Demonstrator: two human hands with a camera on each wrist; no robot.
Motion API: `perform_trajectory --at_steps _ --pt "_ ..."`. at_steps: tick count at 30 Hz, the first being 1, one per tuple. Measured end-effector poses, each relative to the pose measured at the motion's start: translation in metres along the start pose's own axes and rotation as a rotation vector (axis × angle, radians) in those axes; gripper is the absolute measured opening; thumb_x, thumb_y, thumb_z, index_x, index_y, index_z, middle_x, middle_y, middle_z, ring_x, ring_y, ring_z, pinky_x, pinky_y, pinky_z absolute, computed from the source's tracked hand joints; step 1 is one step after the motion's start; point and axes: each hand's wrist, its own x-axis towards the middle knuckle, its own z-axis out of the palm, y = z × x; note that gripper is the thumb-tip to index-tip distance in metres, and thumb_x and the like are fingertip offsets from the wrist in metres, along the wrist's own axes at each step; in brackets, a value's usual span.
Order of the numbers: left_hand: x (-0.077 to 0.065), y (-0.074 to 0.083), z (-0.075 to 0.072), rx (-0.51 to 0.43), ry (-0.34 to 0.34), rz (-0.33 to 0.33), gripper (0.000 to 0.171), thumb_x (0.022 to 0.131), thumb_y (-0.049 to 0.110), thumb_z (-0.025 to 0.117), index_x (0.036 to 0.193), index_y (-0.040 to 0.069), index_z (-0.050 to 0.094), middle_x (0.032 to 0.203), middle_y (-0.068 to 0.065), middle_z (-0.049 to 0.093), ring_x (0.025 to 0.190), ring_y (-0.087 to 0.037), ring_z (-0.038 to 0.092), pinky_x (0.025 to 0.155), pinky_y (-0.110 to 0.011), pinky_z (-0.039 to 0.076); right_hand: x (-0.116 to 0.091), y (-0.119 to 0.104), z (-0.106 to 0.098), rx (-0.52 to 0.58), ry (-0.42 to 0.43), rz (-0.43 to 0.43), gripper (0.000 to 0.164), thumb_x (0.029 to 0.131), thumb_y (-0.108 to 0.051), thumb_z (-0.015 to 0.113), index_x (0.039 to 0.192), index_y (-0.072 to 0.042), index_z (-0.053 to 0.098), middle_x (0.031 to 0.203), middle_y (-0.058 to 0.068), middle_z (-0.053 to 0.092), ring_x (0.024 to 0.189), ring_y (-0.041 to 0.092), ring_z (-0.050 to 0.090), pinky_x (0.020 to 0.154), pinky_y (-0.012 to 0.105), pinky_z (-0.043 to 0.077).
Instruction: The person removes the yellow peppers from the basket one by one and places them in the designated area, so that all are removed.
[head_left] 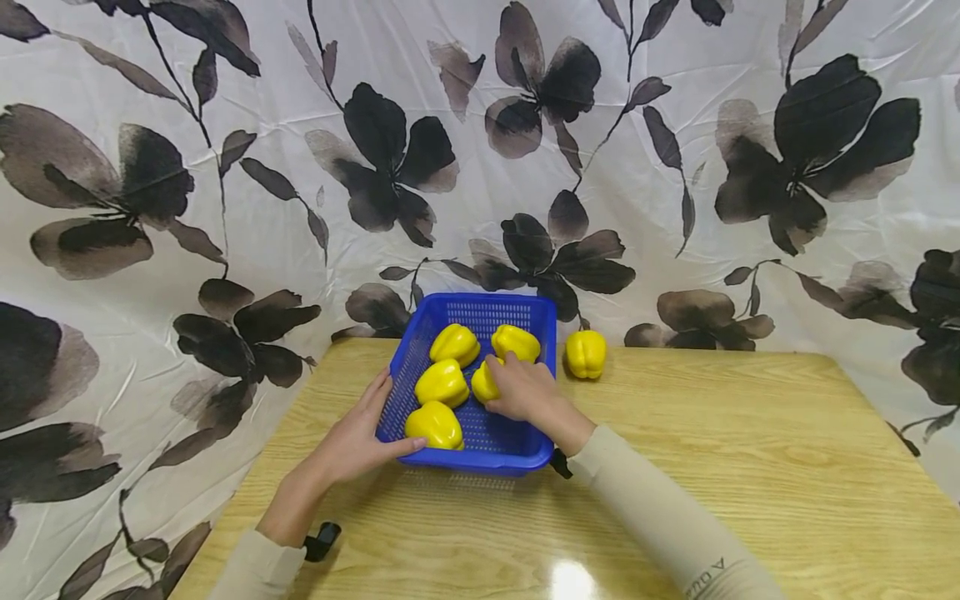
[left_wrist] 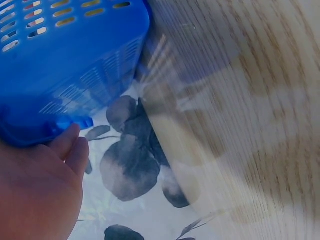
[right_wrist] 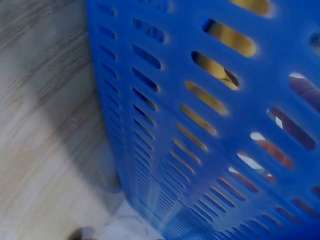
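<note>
Right hand (head_left: 525, 390) on held pepper (head_left: 483, 383), left hand (head_left: 358, 442) on blue basket (head_left: 480, 462)

Right fingers: narrowed, curled round the yellow held pepper, inside the basket toward its right wall. Left: thumb over the front rim, fingers along the left wall, gripping the front left corner.

Also inside: back left pepper (head_left: 454, 344), middle left pepper (head_left: 441, 383), front left pepper (head_left: 435, 425), back right pepper (head_left: 516, 342). Basket stands at the back edge of the table (head_left: 712, 450), left of centre. Outer pepper (head_left: 586, 354) sits right of it, near the same edge.

Left wrist view adds fingertips at the rim's outside, hidden from the head camera. Right wrist view: slotted wall, yellow through slots; finger grip cannot be judged there. Floral cloth (head_left: 465, 208) hangs behind.
</note>
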Motion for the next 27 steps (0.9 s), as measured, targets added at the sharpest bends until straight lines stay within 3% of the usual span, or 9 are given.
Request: perform_trajectory --at_steps 10,14,21,27 --pt "0.000 -0.001 0.001 -0.002 -0.001 -0.009 0.123 0.080 0.073 0.071 0.165 0.007 0.013 0.172 -0.012 0.006 0.151 -0.045 0.025 0.113 -0.069 0.030 0.004 -0.003 0.004 -0.004 0.027 0.026 0.073 0.092 -0.042 0.076 0.150 -0.011 0.045 0.125 0.018 0.063 0.102 0.031 0.066 0.081 0.049 0.056" --pt "0.000 -0.001 0.001 -0.011 -0.002 -0.015 0.123 0.079 0.074 0.072 0.165 0.008 0.012 0.172 -0.010 0.005 0.152 -0.044 0.025 0.113 -0.070 0.030 0.006 -0.003 0.006 -0.006 0.045 0.027 0.068 0.094 -0.043 0.073 0.147 -0.009 0.046 0.117 0.019 0.065 0.092 0.033 0.068 0.075 0.048 0.057" --pt "0.000 0.000 0.001 -0.017 -0.005 -0.016 0.124 0.079 0.074 0.072 0.165 0.008 0.012 0.172 -0.009 0.004 0.152 -0.043 0.023 0.114 -0.070 0.028 0.005 0.000 0.002 0.065 0.038 0.015 0.065 0.092 -0.041 0.076 0.140 -0.007 0.049 0.104 0.014 0.065 0.084 0.029 0.066 0.072 0.045 0.056" --pt "0.000 0.000 0.001 -0.014 -0.004 -0.015 0.124 0.079 0.074 0.071 0.165 0.007 0.012 0.172 -0.009 0.004 0.152 -0.044 0.023 0.114 -0.069 0.028 0.000 0.002 -0.016 0.180 0.043 -0.013 0.061 0.090 -0.040 0.078 0.132 -0.004 0.052 0.094 0.009 0.064 0.078 0.026 0.062 0.068 0.042 0.053"
